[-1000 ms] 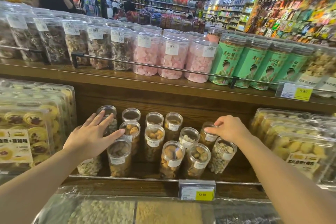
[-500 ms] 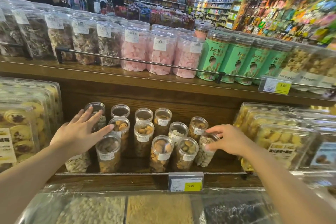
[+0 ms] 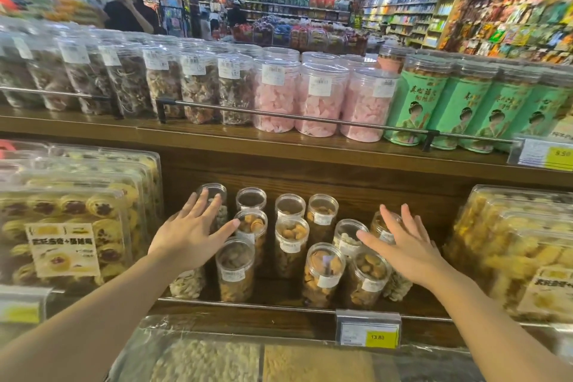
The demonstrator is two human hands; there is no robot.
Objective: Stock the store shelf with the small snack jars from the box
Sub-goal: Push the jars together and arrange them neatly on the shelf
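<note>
Was a food shop: wooden shelf [image 3: 310, 161] w/ rows of labelled snack jars [image 3: 273, 93], price tags [image 3: 367, 333] below it, more stocked aisles [image 3: 403, 18] behind it.

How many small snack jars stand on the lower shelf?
13 small jars: five in the back row, three in the middle, five in front. The left hand and right hand each partly cover two end jars; more may be hidden.
</note>
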